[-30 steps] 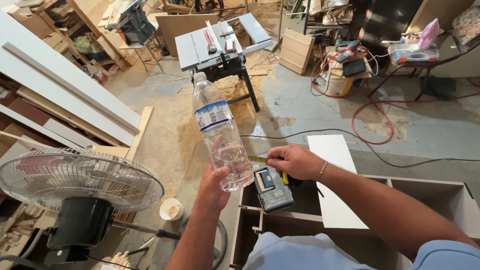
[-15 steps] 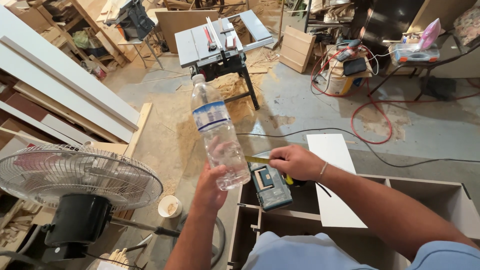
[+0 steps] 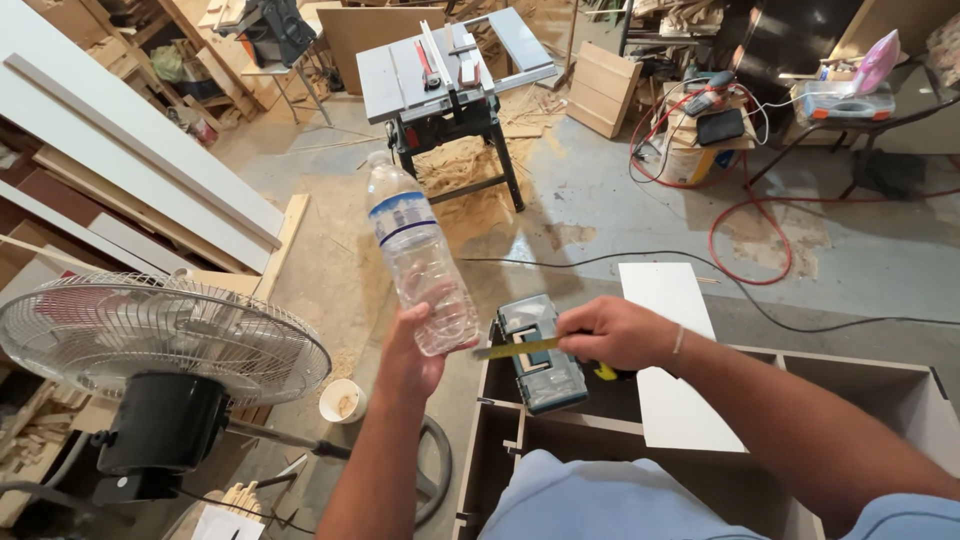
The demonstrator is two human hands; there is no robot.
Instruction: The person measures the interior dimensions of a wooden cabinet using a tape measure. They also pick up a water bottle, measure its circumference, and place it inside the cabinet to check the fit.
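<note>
Fingers of our left hand (image 3: 412,352) clasp a clear plastic water bottle (image 3: 420,262) by its base beside the teal power tool (image 3: 543,353), while our right hand (image 3: 612,332) pinches a yellow tape measure (image 3: 520,349); that low grip could let the bottle tip.

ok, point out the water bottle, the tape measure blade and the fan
water bottle (image 3: 418,262), head view, clear body below the label
tape measure blade (image 3: 516,349), head view, middle of the yellow strip
fan (image 3: 150,338), head view, wire grille

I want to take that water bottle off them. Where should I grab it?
Grip the plastic bottle around its labelled upper body, coming from the side. The left hand holds only its base, so the tilted upper part stands free.
</note>
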